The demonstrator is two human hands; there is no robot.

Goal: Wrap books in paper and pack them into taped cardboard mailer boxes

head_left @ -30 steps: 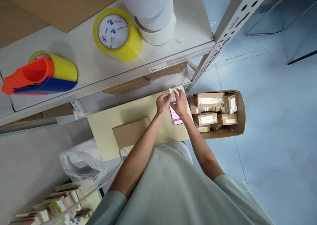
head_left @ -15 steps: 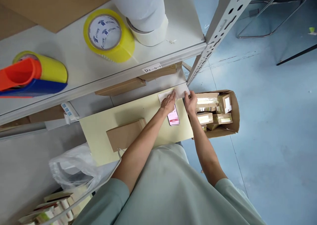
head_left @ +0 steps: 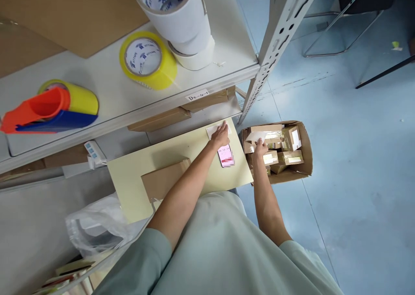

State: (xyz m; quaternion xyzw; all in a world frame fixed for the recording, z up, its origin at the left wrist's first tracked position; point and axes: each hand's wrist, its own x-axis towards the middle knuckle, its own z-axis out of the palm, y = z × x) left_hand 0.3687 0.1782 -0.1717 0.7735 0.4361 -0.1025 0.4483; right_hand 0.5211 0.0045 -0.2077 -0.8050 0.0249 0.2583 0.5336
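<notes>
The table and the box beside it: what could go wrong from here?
The right hand holds a white paper over the open box; if the pinch loosens, it could drop among the parcels. The phone lies close to the left hand, so a sweep of that hand might nudge it.

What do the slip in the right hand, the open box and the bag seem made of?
Slip: probably paper, thin, flat, matte white.
Box: apparently cardboard, dull brown with thin walls.
Bag: likely plastic film, shiny, crumpled and see-through.
</notes>
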